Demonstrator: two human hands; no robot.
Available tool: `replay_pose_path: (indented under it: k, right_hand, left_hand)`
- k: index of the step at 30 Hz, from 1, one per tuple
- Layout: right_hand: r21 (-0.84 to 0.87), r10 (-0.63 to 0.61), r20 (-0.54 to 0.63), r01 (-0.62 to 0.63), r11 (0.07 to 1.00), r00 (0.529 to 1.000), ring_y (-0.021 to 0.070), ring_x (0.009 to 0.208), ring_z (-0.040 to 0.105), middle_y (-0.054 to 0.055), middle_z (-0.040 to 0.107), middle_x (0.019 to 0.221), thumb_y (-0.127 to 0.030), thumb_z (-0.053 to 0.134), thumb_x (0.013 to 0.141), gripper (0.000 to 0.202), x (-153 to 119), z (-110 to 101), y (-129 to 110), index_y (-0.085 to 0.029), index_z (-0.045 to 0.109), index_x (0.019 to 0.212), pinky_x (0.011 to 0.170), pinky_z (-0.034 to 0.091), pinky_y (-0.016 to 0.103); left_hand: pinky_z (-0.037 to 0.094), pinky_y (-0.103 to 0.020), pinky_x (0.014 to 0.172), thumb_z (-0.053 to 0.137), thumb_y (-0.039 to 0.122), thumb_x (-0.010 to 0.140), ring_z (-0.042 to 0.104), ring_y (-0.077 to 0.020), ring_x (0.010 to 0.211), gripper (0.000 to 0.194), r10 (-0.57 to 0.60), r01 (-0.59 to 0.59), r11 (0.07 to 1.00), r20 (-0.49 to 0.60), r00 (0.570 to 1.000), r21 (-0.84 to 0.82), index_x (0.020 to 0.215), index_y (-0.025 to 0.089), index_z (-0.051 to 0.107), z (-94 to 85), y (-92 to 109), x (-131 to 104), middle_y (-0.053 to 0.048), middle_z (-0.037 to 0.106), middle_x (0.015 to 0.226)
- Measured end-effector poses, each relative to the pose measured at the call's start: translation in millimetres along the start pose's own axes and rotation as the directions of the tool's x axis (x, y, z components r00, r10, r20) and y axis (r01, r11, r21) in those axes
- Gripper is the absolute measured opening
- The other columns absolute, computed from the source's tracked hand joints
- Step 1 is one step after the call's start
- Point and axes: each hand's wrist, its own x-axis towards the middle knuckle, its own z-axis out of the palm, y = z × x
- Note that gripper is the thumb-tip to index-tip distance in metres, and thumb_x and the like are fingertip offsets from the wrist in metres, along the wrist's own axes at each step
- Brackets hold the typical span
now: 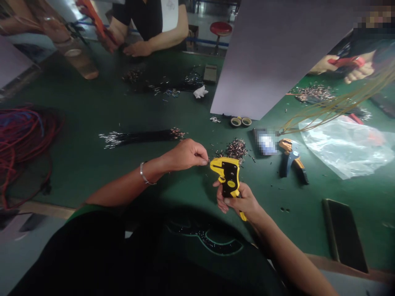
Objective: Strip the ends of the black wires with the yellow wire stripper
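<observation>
My right hand (239, 199) is wrapped around the handles of a yellow-and-black wire stripper (231, 174), its head pointing up and left. Just left of the tool's jaws, my left hand (187, 155) is closed in a pinch. Whatever sits between its fingertips is too small and dark to make out. Behind the stripper lies a heap of short dark offcuts with coppery ends (237, 148). A bundle of black wires (145, 136) with bared, shiny ends lies beyond my left hand.
A second wire stripper (293, 160) lies at right, by a clear plastic bag (348, 148). Nearby are tape rolls (236, 121) and a phone (345, 234). Red cables (21, 144) are coiled at left. A pale panel (262, 53) stands mid-table. Co-workers' hands (140, 48) show across the table.
</observation>
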Motion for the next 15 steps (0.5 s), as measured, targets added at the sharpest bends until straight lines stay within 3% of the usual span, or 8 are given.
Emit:
replay_pose_path:
  k: [15]
  right_hand:
    - [-0.03, 0.083, -0.075, -0.086, 0.996, 0.994, 0.0087, 0.044, 0.046, -0.002, 0.053, 0.06, -0.02, 0.073, 0.07, 0.017, 1.1, 0.2, 6.0, -0.014, 0.059, 0.079, 0.041, 0.04, 0.026]
  left_hand:
    - [0.041, -0.023, 0.059, 0.062, 0.019, 0.068, 0.057, -0.0109, 0.061, 0.01, -0.031, 0.031, 0.999, -0.004, 0.999, -0.01, 0.067, 0.016, 0.071, 3.1, -9.8, 6.1, -0.001, 0.067, 0.065]
